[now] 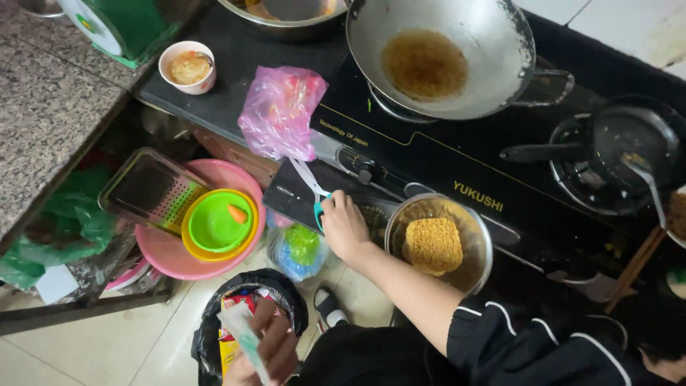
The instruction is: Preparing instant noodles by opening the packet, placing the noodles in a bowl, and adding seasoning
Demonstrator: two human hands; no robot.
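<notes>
Reaching across the black stove (457, 171), the right hand (343, 227) closed around the scissors (312, 187) at its front edge. The left hand (268, 350) gripped a torn packet (243, 332) over the black bin bag (214, 322) on the tiled floor (107, 343). A steel bowl (468, 221) with dry noodles (433, 244) sat beside the scissors. A grey stone surface (50, 121) stood nearby.

The right hand (343, 227) grips scissors (312, 187) on a dark board (286, 196), just left of a steel bowl (471, 229) holding a noodle block (433, 245). Near, the left hand (266, 352) holds a packet (243, 334) over a black bin (214, 322). Far: a wok (493, 43) on the stove (443, 164), with a pink bag (279, 111) to its left.
</notes>
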